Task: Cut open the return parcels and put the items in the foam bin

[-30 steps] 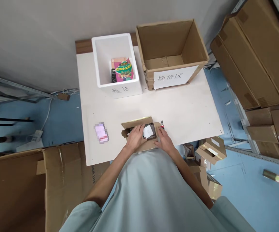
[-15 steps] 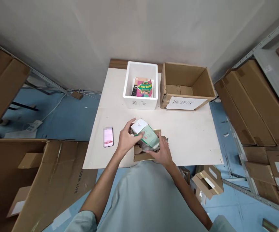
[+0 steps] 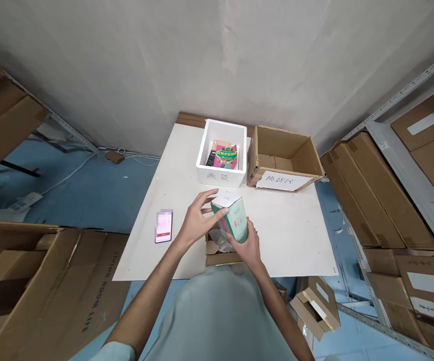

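Observation:
A green and white carton (image 3: 237,220) is held up between both my hands, just above the table's near half. My left hand (image 3: 199,217) grips its upper left side, the thumb lying across the front face. Around the lower right end curls my right hand (image 3: 249,245). Under the carton sits a small open cardboard box (image 3: 219,259), with crumpled greyish packing (image 3: 222,243) inside; the hands and carton cover part of it.
A phone (image 3: 163,226) with a lit screen lies at left on the white table (image 3: 292,230). At the back stand a white foam box (image 3: 220,176) holding colourful packages and an open cardboard box (image 3: 282,180) with a paper label. Large cartons (image 3: 81,281) flank the table.
The carton has been lifted from the small open box and turned more upright, both hands keeping hold of it. The packing beneath shows more. The camera view has tilted up slightly.

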Tool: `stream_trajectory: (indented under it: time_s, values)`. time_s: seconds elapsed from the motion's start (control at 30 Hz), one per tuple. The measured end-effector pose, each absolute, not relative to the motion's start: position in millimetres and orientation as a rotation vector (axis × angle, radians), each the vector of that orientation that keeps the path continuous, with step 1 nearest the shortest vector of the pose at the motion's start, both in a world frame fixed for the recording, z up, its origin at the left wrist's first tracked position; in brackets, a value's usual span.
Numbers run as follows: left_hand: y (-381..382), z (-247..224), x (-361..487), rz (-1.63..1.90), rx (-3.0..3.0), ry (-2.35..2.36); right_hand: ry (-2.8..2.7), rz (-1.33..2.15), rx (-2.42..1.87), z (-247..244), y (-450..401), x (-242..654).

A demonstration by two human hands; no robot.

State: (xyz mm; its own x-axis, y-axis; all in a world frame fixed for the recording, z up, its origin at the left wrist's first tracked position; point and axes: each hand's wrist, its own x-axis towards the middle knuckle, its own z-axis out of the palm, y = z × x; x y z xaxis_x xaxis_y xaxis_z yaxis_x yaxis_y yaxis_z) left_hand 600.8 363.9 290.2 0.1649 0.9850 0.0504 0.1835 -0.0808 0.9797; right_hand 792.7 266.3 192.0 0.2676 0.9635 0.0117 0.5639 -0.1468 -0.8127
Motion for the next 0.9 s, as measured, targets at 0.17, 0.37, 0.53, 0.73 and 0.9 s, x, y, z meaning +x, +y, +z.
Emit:
stream_trajectory:
  time_s: [0.17,0.37,0.53,0.73,0.9]
  values:
    - [371.4,300.1,590.8,1.058,1.65,1.054,-1.272,0.794,-1.759,191.1,264.5,791.5]
    - [378.4,305.5,587.5,0.996,1.76,1.046,-1.222,0.896,-1.73,191.4,260.5,791.0]
    - [399.8,303.1,584.5,0.797,1.597,0.996,-1.265,1.139,-1.517,193.9,253.0,801.5]
    - [418.8,278.3,595.1,0.883,1.504,1.079,-1.332,1.28,-1.401,196.2,240.1,805.8]
    - [414.2,279.9,601.5,1.034,1.823,1.133,-1.197,1.462,-1.269,195.3,229.0,806.4]
